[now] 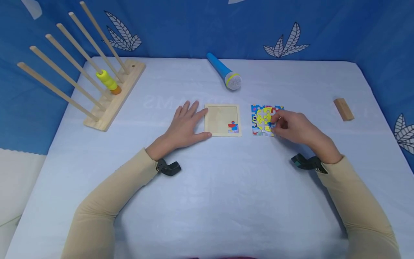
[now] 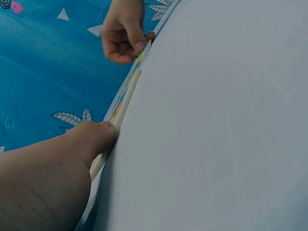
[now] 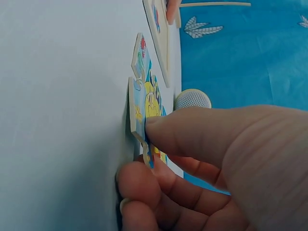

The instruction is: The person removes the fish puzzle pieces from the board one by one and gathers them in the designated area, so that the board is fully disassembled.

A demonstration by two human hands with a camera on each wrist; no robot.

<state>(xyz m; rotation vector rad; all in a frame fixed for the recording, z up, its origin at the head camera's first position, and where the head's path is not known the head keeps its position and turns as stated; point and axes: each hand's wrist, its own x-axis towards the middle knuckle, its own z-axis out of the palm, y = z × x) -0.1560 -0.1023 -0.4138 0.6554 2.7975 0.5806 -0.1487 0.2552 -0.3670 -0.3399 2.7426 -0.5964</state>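
Note:
My left hand lies with fingers spread beside a shallow wooden puzzle tray, its thumb and index finger at the tray's left edge. Two joined pieces, a red-and-blue puzzle piece among them, sit in the tray's lower right corner. To the right, my right hand bends over a block of colourful puzzle pieces with a yellow figure. It pinches a puzzle piece at the block's right side. Close up, the thumb presses on the pieces while curled fingers meet their edge, partly hiding them.
A blue toy microphone lies behind the tray. At the back left stands a wooden peg rack with tall rods and yellow and orange beads. A small wooden block rests at the right, before the blue curtain.

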